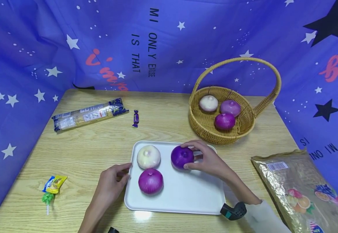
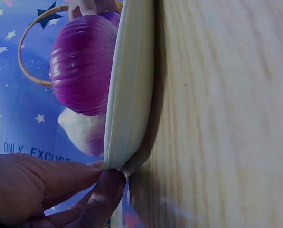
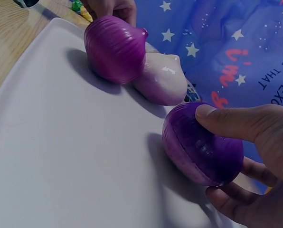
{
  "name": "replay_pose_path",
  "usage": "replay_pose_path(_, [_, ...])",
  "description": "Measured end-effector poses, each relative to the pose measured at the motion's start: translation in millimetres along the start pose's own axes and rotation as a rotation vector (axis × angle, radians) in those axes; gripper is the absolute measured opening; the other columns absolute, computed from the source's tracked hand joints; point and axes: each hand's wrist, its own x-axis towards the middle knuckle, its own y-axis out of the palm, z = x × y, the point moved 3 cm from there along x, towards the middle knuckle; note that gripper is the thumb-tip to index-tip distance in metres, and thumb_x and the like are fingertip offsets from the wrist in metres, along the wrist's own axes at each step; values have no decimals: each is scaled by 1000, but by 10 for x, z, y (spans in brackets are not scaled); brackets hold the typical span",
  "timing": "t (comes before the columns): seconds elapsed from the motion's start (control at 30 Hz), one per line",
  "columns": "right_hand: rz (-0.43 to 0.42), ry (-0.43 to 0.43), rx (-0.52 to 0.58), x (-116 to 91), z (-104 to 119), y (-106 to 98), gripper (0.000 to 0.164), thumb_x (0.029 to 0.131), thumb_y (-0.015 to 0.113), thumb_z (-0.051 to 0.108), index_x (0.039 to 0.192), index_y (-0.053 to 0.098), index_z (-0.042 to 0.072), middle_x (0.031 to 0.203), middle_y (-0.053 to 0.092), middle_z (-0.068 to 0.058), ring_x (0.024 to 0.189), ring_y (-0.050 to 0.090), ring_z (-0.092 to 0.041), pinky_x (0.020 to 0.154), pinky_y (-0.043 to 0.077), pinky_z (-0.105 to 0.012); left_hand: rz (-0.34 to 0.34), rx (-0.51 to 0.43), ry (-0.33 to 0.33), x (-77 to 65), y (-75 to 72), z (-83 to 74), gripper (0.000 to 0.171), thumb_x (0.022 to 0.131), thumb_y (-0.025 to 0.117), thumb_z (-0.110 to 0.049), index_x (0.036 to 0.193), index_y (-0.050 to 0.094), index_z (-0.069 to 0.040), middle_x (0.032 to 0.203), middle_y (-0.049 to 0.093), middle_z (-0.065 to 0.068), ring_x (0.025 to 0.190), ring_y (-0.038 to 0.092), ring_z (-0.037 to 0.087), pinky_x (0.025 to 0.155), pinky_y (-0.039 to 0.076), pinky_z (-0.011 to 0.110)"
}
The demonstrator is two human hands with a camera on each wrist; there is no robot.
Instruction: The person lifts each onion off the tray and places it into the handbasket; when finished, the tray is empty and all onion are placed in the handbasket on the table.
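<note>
A dark purple onion (image 1: 182, 157) is gripped by my right hand (image 1: 205, 160) over the back part of the white tray (image 1: 192, 197). In the right wrist view the thumb presses on top of this onion (image 3: 203, 149) while fingers curl beneath its side. My left hand (image 1: 110, 183) pinches the tray's left edge, thumb and finger meeting at the rim (image 2: 114, 142) in the left wrist view. On the tray's left side a white onion (image 1: 148, 157) lies behind a magenta onion (image 1: 151, 182).
Behind the tray to the right stands a wicker basket (image 1: 196, 129) with a tall handle, holding three onions. A large gold bag (image 1: 297, 187) lies at right. Farther left are a long noodle packet (image 1: 89, 115), a purple candy (image 1: 135, 118), a yellow candy (image 1: 57, 183) and a green lollipop (image 1: 47, 198).
</note>
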Motion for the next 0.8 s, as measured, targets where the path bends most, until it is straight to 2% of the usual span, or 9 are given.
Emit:
replay_pose_path(0.23, [-26,38,6,0,-13,1,61,57,80,36,112,53,30,116,47,12,99,52,-18,78,48,-32,2,-10,-3,2,4,17,34,74,64,4,107,63,-8,93,63,6,77,60,15,62,50,15])
replay_pose_path(0.5, [9,27,90,15,74,-93,57,61,78,31,112,54,27,117,47,7,102,50,-22,81,48,-33,-1,4,-13,12,7,17,34,74,65,2,106,63,-9,90,63,5,76,60,13,62,50,14])
replay_pose_path(0.63, [7,32,146,35,173,-235,57,63,78,26,114,53,24,121,46,3,107,47,-25,84,47,-33,2,-7,-13,11,8,17,34,75,65,2,106,63,-8,90,64,5,76,60,13,62,50,15])
replay_pose_path(0.8, [-51,49,151,102,315,-507,57,64,77,26,116,52,24,122,45,2,108,48,-23,85,47,-32,0,-12,6,2,2,8,34,75,64,3,107,63,-7,91,64,6,77,60,14,62,50,15])
